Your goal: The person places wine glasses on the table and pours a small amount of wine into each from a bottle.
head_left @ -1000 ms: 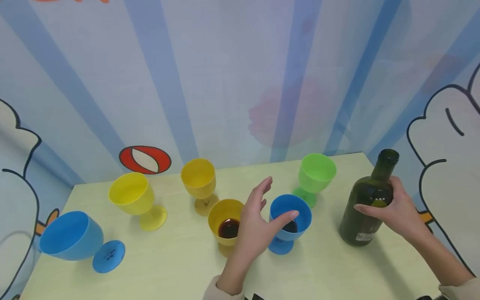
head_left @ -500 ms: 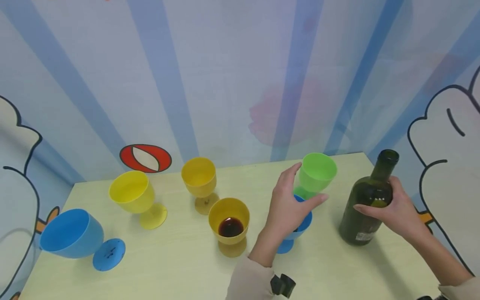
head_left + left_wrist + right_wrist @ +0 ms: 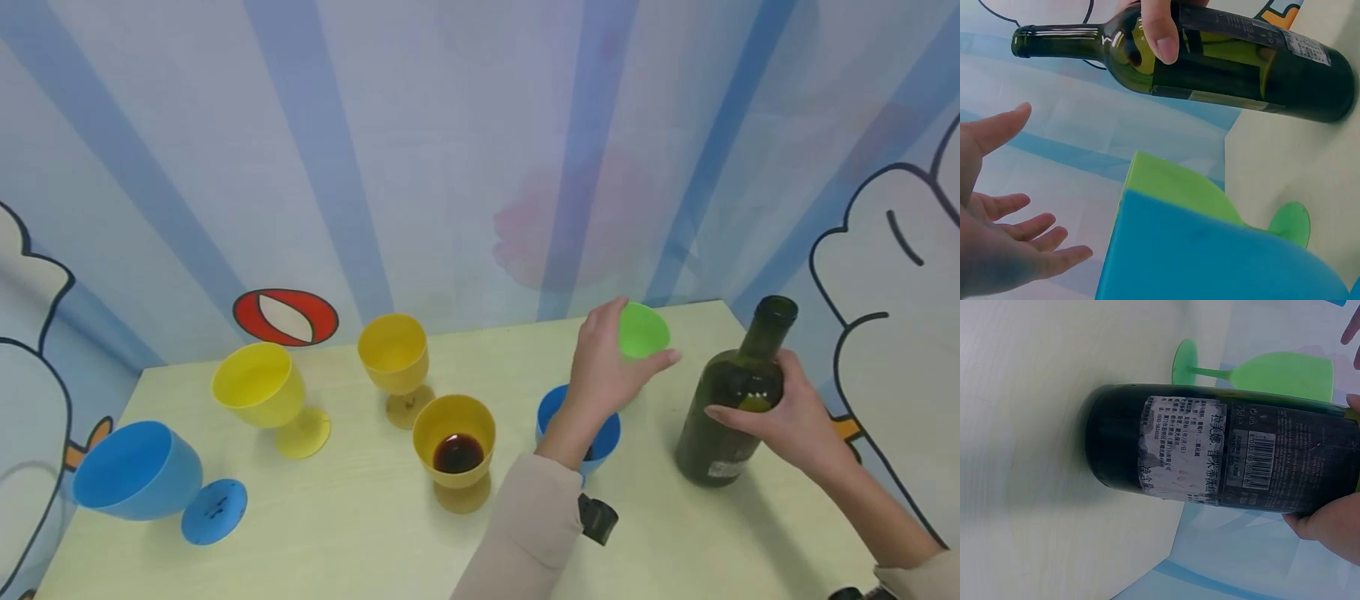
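Observation:
My right hand (image 3: 787, 421) grips a dark green wine bottle (image 3: 723, 421) around its upper body; the bottle stands upright on the table at the right. In the right wrist view its paper label (image 3: 1182, 450) faces the camera. My left hand (image 3: 603, 367) is spread, thumb apart from the fingers, and overlaps the green goblet (image 3: 647, 329) in the head view. The left wrist view shows nothing between those fingers, with the green goblet's bowl (image 3: 1172, 181) beyond their tips. Below the left hand a blue goblet (image 3: 603, 437) is partly covered by the wrist.
An orange-yellow goblet (image 3: 461, 496) with dark liquid stands mid-table, and another orange-yellow goblet (image 3: 393, 358) behind it. Further left are a yellow goblet (image 3: 258, 387) and a second blue goblet (image 3: 138, 475). A striped, printed backdrop (image 3: 450, 167) rises behind the table.
My left hand has moved right and away from me, from between the orange-yellow and blue goblets to the green goblet. The right hand and bottle have stayed in place.

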Available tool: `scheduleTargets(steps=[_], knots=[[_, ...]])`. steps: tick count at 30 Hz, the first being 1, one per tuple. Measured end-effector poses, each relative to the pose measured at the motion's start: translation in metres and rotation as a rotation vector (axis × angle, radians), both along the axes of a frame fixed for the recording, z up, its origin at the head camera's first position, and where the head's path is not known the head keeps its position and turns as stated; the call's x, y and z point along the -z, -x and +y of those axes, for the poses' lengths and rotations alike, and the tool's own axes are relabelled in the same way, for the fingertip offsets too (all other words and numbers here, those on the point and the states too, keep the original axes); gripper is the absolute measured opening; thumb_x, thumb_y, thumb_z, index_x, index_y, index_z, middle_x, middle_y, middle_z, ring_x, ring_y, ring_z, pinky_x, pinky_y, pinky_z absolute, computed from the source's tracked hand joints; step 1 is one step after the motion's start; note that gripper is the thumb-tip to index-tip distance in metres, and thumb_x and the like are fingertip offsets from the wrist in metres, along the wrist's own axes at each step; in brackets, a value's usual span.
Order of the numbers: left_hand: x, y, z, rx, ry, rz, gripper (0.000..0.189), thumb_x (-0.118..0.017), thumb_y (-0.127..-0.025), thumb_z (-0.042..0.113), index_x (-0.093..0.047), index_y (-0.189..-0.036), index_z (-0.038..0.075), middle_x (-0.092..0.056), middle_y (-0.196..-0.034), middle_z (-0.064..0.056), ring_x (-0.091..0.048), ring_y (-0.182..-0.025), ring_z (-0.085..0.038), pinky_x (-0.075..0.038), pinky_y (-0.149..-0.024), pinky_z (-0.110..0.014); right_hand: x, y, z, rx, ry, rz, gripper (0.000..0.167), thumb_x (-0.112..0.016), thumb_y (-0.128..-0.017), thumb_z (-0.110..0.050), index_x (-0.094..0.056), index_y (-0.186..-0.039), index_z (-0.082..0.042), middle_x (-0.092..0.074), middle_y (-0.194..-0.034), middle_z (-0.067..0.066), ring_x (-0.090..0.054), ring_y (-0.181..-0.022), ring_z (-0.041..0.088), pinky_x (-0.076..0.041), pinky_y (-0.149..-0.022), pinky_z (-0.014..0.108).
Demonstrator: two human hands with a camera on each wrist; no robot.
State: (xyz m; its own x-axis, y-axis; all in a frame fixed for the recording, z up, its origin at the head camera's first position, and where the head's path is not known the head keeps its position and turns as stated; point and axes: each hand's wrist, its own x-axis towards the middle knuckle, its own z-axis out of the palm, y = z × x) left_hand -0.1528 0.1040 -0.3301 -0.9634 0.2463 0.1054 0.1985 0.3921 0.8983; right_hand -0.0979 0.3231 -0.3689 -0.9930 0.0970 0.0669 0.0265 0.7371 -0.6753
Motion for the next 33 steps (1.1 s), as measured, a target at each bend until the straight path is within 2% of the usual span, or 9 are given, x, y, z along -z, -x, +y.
scheduleTargets(steps=[6, 16, 21, 30, 33], knots=[[-0.002, 0.007, 0.018, -0.050, 0.002, -0.075, 0.078, -0.077, -0.073, 0.033, -0.037, -0.139, 0.017, -0.035, -0.140, -0.001, -0.030, -0.129, -0.019, -0.036, -0.097, -0.030, 0.000, -0.001, 0.000, 0.012, -0.006, -0.007, 0.093, -0.074, -0.077, -0.030, -0.013, -0.137, 0.005, -0.036, -0.120, 0.033, -0.041, -0.103, 0.050, -0.039, -0.070, 0.056], [0.003, 0.019, 0.032, -0.115, 0.198, -0.066, 0.083, -0.077, -0.069, 0.041, -0.038, -0.138, 0.018, -0.035, -0.140, -0.002, -0.028, -0.130, -0.018, -0.030, -0.102, -0.029, 0.003, -0.003, 0.001, 0.017, -0.001, 0.028, 0.089, -0.075, -0.076, -0.026, -0.016, -0.136, 0.006, -0.039, -0.117, 0.032, -0.044, -0.099, 0.047, -0.042, -0.068, 0.053], [0.008, 0.024, 0.036, -0.139, 0.216, -0.104, 0.085, -0.079, -0.068, 0.041, -0.037, -0.138, 0.018, -0.034, -0.140, -0.002, -0.028, -0.130, -0.018, -0.032, -0.100, -0.031, 0.003, -0.004, 0.003, 0.015, 0.008, 0.039, 0.088, -0.075, -0.075, -0.024, -0.018, -0.134, 0.006, -0.039, -0.117, 0.031, -0.045, -0.099, 0.045, -0.042, -0.067, 0.051], [0.017, 0.026, 0.045, -0.190, 0.305, -0.110, 0.088, -0.079, -0.066, 0.042, -0.035, -0.139, 0.019, -0.033, -0.140, -0.001, -0.028, -0.129, -0.018, -0.036, -0.097, -0.036, 0.004, -0.005, 0.004, 0.021, 0.011, 0.030, 0.089, -0.075, -0.076, -0.025, -0.017, -0.135, 0.005, -0.039, -0.119, 0.031, -0.044, -0.101, 0.047, -0.041, -0.069, 0.054], [0.017, 0.026, 0.047, -0.202, 0.326, -0.118, 0.088, -0.079, -0.067, 0.042, -0.034, -0.139, 0.020, -0.033, -0.140, -0.002, -0.028, -0.129, -0.018, -0.037, -0.097, -0.037, 0.005, -0.005, 0.005, 0.025, 0.009, 0.032, 0.089, -0.075, -0.075, -0.025, -0.017, -0.135, 0.005, -0.039, -0.118, 0.031, -0.045, -0.099, 0.046, -0.043, -0.067, 0.050]])
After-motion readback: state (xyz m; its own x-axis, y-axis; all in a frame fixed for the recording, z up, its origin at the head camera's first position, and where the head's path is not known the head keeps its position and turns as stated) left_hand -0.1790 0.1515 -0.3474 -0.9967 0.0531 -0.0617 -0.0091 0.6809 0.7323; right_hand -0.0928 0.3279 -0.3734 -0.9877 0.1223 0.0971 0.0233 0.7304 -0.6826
